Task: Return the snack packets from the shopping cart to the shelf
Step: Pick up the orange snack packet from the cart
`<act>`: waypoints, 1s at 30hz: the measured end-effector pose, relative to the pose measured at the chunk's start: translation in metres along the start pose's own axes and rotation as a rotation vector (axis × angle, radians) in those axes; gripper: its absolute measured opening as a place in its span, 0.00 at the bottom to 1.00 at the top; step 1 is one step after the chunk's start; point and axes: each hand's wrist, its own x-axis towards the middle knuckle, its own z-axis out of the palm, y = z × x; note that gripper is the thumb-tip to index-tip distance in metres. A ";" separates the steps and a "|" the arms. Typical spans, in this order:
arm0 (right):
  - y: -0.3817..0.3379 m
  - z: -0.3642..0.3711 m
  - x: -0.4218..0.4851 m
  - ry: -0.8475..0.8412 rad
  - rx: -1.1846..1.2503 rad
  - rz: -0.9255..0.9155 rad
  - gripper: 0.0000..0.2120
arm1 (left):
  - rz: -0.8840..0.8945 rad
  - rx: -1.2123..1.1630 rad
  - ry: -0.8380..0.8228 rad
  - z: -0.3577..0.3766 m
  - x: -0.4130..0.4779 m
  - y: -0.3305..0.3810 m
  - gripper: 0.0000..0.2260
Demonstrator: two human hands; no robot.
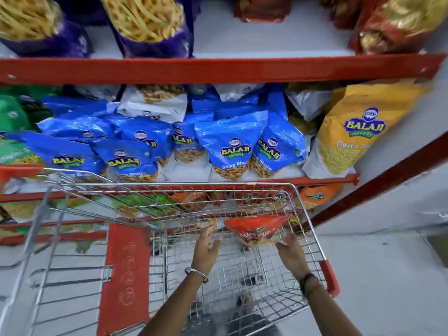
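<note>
Inside the wire cart, our right hand pinches the red snack packet by its lower corner, while our left hand hovers beside it, fingers spread and empty, below the shelf.

A tall yellow Balaji Wafers pack leans upright. Just left of it, blue Shing Bhujia packs crowd together, with green packs farthest left. Above it sit red-and-gold bags; up and left, purple bags of yellow sticks. Below it are an orange pack and the grey floor.
</note>
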 end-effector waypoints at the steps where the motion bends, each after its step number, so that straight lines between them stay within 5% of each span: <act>1: 0.002 0.001 0.011 -0.030 -0.025 0.020 0.22 | -0.040 -0.002 -0.019 0.006 0.007 -0.008 0.19; 5: 0.004 0.003 0.043 -0.052 -0.022 0.013 0.34 | -0.109 0.056 -0.120 0.029 0.032 -0.023 0.23; 13: 0.017 0.009 0.071 0.089 -0.035 -0.007 0.13 | -0.125 0.073 0.026 0.058 0.066 -0.021 0.08; 20: 0.010 0.001 0.064 0.146 -0.055 -0.091 0.09 | -0.022 0.243 0.155 0.050 0.066 -0.012 0.05; 27: -0.037 -0.012 0.017 0.165 0.105 -0.214 0.01 | 0.006 0.146 0.236 0.025 0.035 0.056 0.05; 30: -0.070 -0.029 -0.005 0.228 0.171 -0.371 0.08 | 0.105 -0.004 0.217 0.004 0.017 0.098 0.12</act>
